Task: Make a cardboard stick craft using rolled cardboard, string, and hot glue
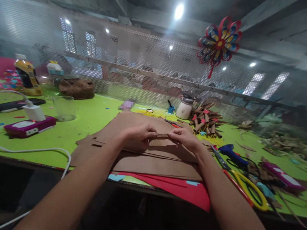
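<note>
Between my two hands stretches a small strip of brown paper point(162, 136), pinched at both ends. My left hand point(140, 134) has its fingers closed on the left end, and my right hand point(184, 136) grips the right end between thumb and fingers. Both hands are just over a stack of brown paper sheets point(157, 165) on the green table. Red paper point(179, 190) sticks out from under the stack at the front edge. Behind the right hand lies a slim tool with red-orange handles point(174, 124), partly hidden.
Right of the stack are yellow-handled scissors point(249, 187), a blue glue gun point(233, 155) and a purple power strip point(284, 175). Rolled brown paper tubes point(206, 119) pile up behind, beside a white jar point(185, 107). At left are another purple power strip point(30, 126), a clear cup point(64, 108) and a bottle point(28, 75).
</note>
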The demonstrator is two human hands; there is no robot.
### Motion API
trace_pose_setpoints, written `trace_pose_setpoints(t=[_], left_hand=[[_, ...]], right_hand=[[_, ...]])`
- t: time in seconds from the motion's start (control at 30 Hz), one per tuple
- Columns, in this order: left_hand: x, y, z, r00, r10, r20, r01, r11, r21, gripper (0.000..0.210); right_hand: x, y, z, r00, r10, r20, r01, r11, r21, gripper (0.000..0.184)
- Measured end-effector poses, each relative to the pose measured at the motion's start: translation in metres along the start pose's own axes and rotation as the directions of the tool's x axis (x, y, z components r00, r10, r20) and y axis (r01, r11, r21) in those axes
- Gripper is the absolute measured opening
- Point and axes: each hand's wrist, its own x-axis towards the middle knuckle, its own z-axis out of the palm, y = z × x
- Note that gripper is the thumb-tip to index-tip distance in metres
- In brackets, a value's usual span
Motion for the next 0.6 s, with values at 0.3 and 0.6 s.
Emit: trace_pose_setpoints(t=[0.3, 0.6], left_hand=[[0.005, -0.01, -0.001, 0.997, 0.056, -0.048, -0.058, 0.998, -0.038, 0.04], [-0.001, -0.012, -0.006, 0.991, 0.041, -0.126, -0.074, 0.961, -0.267, 0.036]], right_hand=[[0.001, 0.004, -0.005, 0.997, -0.049, -0.054, 0.05, 0.998, 0.027, 0.038], [0.002, -0.001, -0.006, 0.974, -0.089, -0.209, 0.164, 0.912, 0.376, 0.036]])
